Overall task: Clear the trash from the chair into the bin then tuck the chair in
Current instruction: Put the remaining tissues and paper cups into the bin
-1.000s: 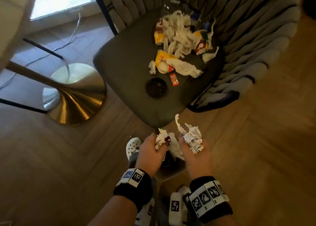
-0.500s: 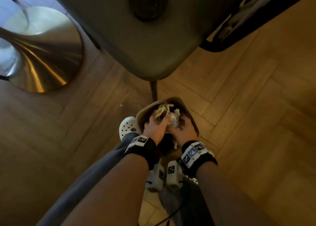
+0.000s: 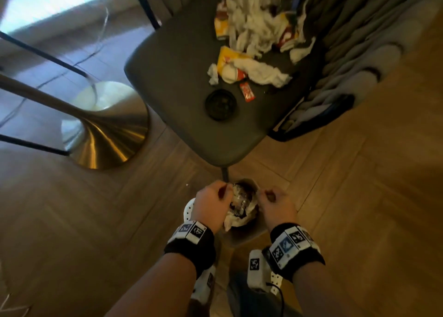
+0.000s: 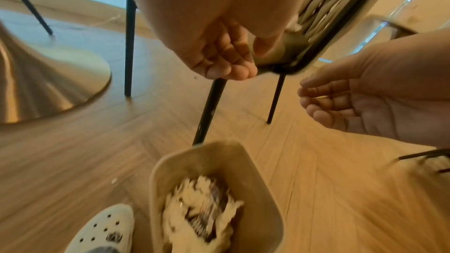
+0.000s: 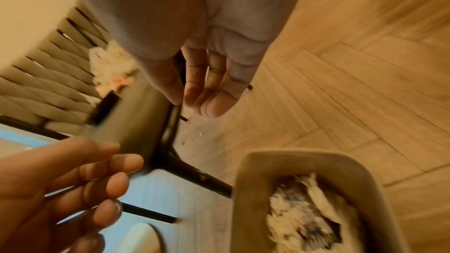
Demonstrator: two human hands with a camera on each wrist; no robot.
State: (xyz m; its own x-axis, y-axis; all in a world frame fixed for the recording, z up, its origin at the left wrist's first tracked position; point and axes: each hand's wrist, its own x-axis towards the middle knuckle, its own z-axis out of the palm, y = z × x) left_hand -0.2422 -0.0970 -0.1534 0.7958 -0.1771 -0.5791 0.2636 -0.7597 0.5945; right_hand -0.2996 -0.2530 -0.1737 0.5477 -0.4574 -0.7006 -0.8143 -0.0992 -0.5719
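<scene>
The grey chair seat point(image 3: 182, 77) carries a heap of white tissues and wrappers point(image 3: 254, 26) at its back. In front of the heap lie a yellow wrapper point(image 3: 227, 57), a red sachet point(image 3: 247, 91) and a round black lid point(image 3: 220, 104). A small beige bin point(image 3: 239, 235) stands on the floor before the chair's front corner, filled with crumpled paper point(image 4: 202, 209). My left hand point(image 3: 211, 199) and right hand point(image 3: 273, 201) hover over the bin's two sides. Both are empty: the left hand point(image 4: 226, 61) has loosely curled fingers and the right hand point(image 5: 207, 93) has relaxed ones.
A brass table base point(image 3: 105, 129) stands left of the chair, with thin black legs and a cable beyond it. The chair's front leg point(image 3: 224, 174) meets the floor right by the bin. My white shoes point(image 3: 189, 208) flank the bin. Wooden floor spreads to the right.
A second ago each hand held crumpled tissue over the bin, then both pushed it in. Now the hands have parted, empty, and the paper lies in the bin.
</scene>
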